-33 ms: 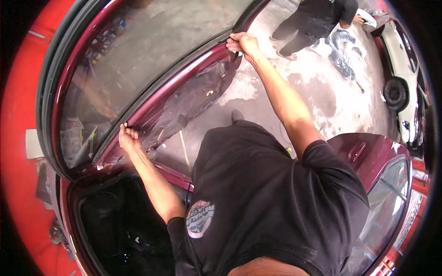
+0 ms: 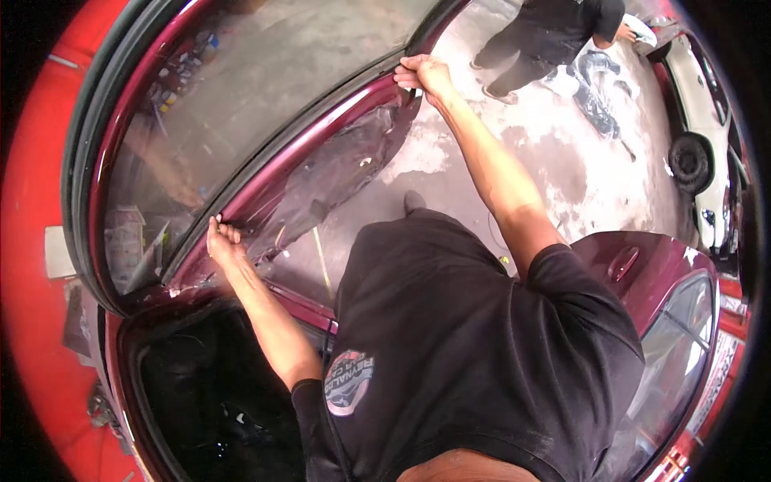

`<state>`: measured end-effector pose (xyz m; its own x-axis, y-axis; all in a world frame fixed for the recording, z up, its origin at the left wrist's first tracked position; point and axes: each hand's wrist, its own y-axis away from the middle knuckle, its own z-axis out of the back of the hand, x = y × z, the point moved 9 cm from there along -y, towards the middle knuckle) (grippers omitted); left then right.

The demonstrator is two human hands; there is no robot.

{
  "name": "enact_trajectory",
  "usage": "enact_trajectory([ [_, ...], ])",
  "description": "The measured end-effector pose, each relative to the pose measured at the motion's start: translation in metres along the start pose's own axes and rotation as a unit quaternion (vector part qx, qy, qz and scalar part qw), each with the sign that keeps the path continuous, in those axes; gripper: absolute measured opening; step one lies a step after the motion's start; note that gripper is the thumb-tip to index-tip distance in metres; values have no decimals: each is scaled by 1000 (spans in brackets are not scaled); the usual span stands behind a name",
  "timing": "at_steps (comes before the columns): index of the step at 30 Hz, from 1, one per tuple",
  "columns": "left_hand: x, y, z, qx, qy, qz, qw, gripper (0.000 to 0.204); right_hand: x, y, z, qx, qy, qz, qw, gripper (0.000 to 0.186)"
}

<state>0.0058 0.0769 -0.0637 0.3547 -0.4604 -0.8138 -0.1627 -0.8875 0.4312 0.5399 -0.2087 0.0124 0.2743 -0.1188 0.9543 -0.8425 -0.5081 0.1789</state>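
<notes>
Here, the left hand (image 2: 223, 239) and right hand (image 2: 424, 76) are both gripping the door's (image 2: 321, 149) stiff, probably heavy frame edge, best held there.

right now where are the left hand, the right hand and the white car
left hand (image 2: 223, 241), head view, on its knuckles
right hand (image 2: 423, 75), head view, back of the hand
white car (image 2: 705, 96), head view, on its body side

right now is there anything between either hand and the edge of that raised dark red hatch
Nothing visible. The left hand already grips the lower edge of the raised hatch near its left corner, and the right hand grips the same edge further along. Both hands are in direct contact.
</notes>
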Motion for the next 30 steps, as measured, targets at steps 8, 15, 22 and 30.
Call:
enact_trajectory([
  [8, -10, 8, -2, 30, -56, -44, 997, 22, -5, 2, -2, 20, -29, 28, 999, 14],
  [15, -9, 9, -5, 57, -55, -66, 995, 21, -8, 8, 7, 13, -90, 29, 995, 17],
  [22, -7, 5, -11, 76, -34, -56, 995, 21, -6, -4, 0, -22, -45, 57, 997, 17],
  [30, -3, 10, -9, 77, 3, -44, 996, 12, -22, -17, 5, 43, 91, 18, 995, 37],
])
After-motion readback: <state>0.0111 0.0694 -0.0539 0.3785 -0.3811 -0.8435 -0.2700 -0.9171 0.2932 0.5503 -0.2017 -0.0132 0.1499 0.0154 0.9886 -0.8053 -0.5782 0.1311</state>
